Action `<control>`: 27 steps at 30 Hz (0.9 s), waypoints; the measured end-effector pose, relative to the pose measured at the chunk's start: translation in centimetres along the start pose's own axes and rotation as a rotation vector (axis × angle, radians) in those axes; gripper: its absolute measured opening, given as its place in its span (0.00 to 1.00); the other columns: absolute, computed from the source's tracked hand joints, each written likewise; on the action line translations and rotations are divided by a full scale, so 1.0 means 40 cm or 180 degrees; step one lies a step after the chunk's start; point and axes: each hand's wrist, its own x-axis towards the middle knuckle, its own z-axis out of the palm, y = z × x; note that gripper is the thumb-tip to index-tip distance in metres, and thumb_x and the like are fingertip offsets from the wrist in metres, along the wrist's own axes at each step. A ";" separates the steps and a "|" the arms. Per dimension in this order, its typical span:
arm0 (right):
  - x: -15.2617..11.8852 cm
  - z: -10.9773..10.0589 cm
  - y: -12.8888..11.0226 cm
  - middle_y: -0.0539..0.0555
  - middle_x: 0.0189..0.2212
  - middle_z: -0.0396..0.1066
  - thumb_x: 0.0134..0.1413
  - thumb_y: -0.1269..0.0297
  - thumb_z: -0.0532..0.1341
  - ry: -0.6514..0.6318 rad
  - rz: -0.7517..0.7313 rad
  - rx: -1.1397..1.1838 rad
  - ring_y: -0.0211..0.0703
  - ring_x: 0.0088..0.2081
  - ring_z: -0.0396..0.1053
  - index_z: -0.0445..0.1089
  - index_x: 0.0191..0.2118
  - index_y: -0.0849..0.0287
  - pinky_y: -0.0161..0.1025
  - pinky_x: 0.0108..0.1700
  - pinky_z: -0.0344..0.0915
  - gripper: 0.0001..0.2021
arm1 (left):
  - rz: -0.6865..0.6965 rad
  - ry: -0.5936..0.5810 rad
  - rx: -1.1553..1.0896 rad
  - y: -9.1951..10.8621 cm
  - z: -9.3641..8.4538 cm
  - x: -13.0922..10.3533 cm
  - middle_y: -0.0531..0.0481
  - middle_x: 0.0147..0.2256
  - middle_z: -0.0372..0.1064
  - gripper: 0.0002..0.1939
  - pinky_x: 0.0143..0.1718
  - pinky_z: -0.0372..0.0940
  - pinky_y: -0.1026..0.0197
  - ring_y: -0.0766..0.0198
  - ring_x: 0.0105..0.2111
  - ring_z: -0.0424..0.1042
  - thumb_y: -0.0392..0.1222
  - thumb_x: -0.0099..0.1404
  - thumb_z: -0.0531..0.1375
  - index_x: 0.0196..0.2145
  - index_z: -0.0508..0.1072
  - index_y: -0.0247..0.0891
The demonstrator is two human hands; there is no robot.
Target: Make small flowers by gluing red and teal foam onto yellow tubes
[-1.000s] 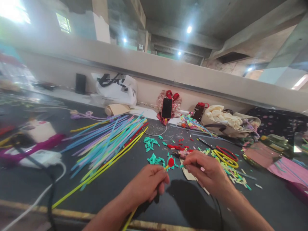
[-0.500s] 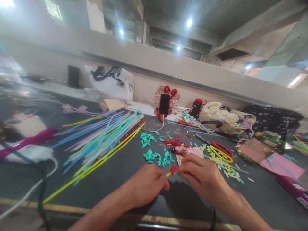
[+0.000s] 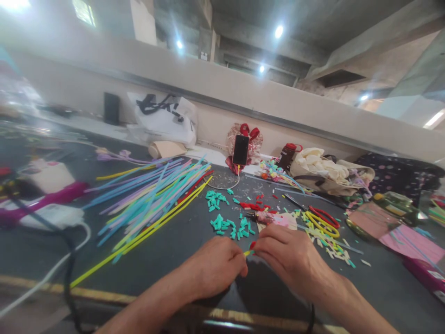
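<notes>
Low over the table's front part, my left hand (image 3: 216,265) is closed on a short yellow pipe cleaner piece (image 3: 247,253), whose tip sticks out towards the right. Pinched by my right hand (image 3: 291,250) is a small red fuzzy piece (image 3: 252,245), which meets the yellow tip. A bit of teal shows between them; my fingers cover most of it. Just beyond my hands lie cut teal pieces (image 3: 218,223) and red pieces (image 3: 253,206). A pinkish tool (image 3: 269,217) with a dark tip rests behind my right hand.
Long pipe cleaners (image 3: 156,204) spread across the left. Yellow-handled scissors (image 3: 321,224) and red-handled scissors (image 3: 324,216) lie on the right among pale cut pieces (image 3: 335,253). A phone (image 3: 240,150) stands at the back, with a white cable. Another cable (image 3: 67,260) crosses the left edge.
My right hand has shifted slightly left, closer to my left hand. Its fingers now cover more of the red piece. The whole view has moved a little.
</notes>
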 end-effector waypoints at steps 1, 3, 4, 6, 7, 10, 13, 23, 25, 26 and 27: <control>0.001 0.000 -0.001 0.53 0.28 0.67 0.55 0.70 0.51 0.0010 -0.0011 -0.0030 0.36 0.30 0.66 0.68 0.33 0.59 0.31 0.31 0.60 0.09 | 0.0035 0.0017 0.0042 0.002 -0.001 0.000 0.56 0.12 0.63 0.16 0.19 0.50 0.67 0.66 0.15 0.60 0.36 0.52 0.48 0.18 0.75 0.40; 0.004 -0.001 -0.003 0.52 0.27 0.67 0.55 0.70 0.52 0.0041 -0.0026 -0.0078 0.36 0.30 0.66 0.68 0.32 0.59 0.31 0.30 0.59 0.09 | 0.0082 0.0000 0.0111 0.004 -0.003 0.000 0.55 0.12 0.63 0.16 0.19 0.50 0.67 0.66 0.15 0.61 0.35 0.52 0.48 0.18 0.75 0.40; 0.005 -0.001 -0.004 0.52 0.27 0.67 0.55 0.70 0.52 0.0043 -0.0030 -0.0095 0.36 0.30 0.66 0.68 0.32 0.59 0.30 0.30 0.59 0.08 | 0.0096 -0.0031 0.0147 0.004 -0.005 0.000 0.55 0.13 0.63 0.16 0.18 0.50 0.67 0.66 0.16 0.61 0.35 0.52 0.48 0.19 0.75 0.40; 0.007 0.001 -0.004 0.52 0.26 0.67 0.55 0.70 0.52 0.0042 -0.0034 -0.0120 0.36 0.30 0.66 0.68 0.32 0.59 0.30 0.29 0.59 0.09 | 0.0123 -0.0077 0.0215 0.003 -0.006 0.000 0.54 0.14 0.65 0.17 0.19 0.50 0.67 0.66 0.17 0.62 0.35 0.53 0.48 0.20 0.75 0.39; 0.007 0.002 -0.005 0.52 0.26 0.67 0.55 0.70 0.51 0.0036 -0.0028 -0.0123 0.36 0.30 0.66 0.68 0.32 0.59 0.30 0.29 0.59 0.09 | 0.0147 -0.0087 0.0243 0.003 -0.007 -0.001 0.54 0.14 0.65 0.17 0.19 0.50 0.67 0.66 0.17 0.63 0.35 0.53 0.48 0.20 0.75 0.39; 0.007 0.004 -0.005 0.52 0.26 0.67 0.56 0.70 0.51 0.0027 -0.0003 -0.0114 0.36 0.30 0.66 0.68 0.32 0.59 0.30 0.30 0.60 0.09 | 0.0228 -0.0062 0.0309 0.000 -0.006 -0.002 0.53 0.16 0.67 0.17 0.20 0.51 0.67 0.65 0.19 0.65 0.36 0.54 0.47 0.20 0.75 0.39; 0.005 0.005 -0.006 0.52 0.25 0.66 0.56 0.70 0.51 0.0007 -0.0002 -0.0115 0.36 0.29 0.66 0.68 0.31 0.59 0.30 0.30 0.60 0.09 | 0.0247 -0.0048 0.0378 -0.003 -0.003 -0.002 0.53 0.16 0.68 0.17 0.20 0.51 0.67 0.65 0.19 0.65 0.38 0.56 0.47 0.21 0.75 0.39; 0.007 0.005 -0.010 0.52 0.26 0.66 0.56 0.70 0.50 -0.0069 0.0000 -0.0176 0.36 0.29 0.65 0.68 0.32 0.59 0.31 0.29 0.59 0.09 | 0.0334 0.0122 0.0428 -0.025 0.001 0.003 0.55 0.20 0.70 0.18 0.21 0.52 0.69 0.66 0.22 0.66 0.43 0.59 0.45 0.24 0.74 0.42; 0.006 0.006 -0.011 0.52 0.26 0.66 0.55 0.70 0.51 -0.0108 0.0027 -0.0154 0.37 0.29 0.65 0.67 0.32 0.59 0.31 0.29 0.59 0.09 | 0.0339 0.0157 0.0439 -0.027 0.001 0.001 0.55 0.19 0.69 0.18 0.21 0.52 0.69 0.66 0.22 0.66 0.44 0.59 0.45 0.23 0.74 0.42; 0.007 0.007 -0.012 0.52 0.26 0.66 0.55 0.70 0.51 -0.0115 0.0032 -0.0141 0.37 0.29 0.65 0.67 0.32 0.59 0.31 0.29 0.59 0.09 | 0.0336 0.0176 0.0444 -0.027 0.002 -0.001 0.55 0.18 0.68 0.19 0.21 0.52 0.69 0.66 0.21 0.65 0.44 0.59 0.45 0.23 0.74 0.42; 0.008 0.007 -0.013 0.52 0.26 0.66 0.55 0.70 0.51 -0.0112 0.0026 -0.0134 0.37 0.30 0.65 0.67 0.32 0.59 0.31 0.28 0.59 0.08 | 0.0329 0.0205 0.0449 -0.028 0.003 -0.001 0.55 0.18 0.68 0.19 0.21 0.52 0.69 0.67 0.21 0.65 0.44 0.59 0.46 0.22 0.74 0.42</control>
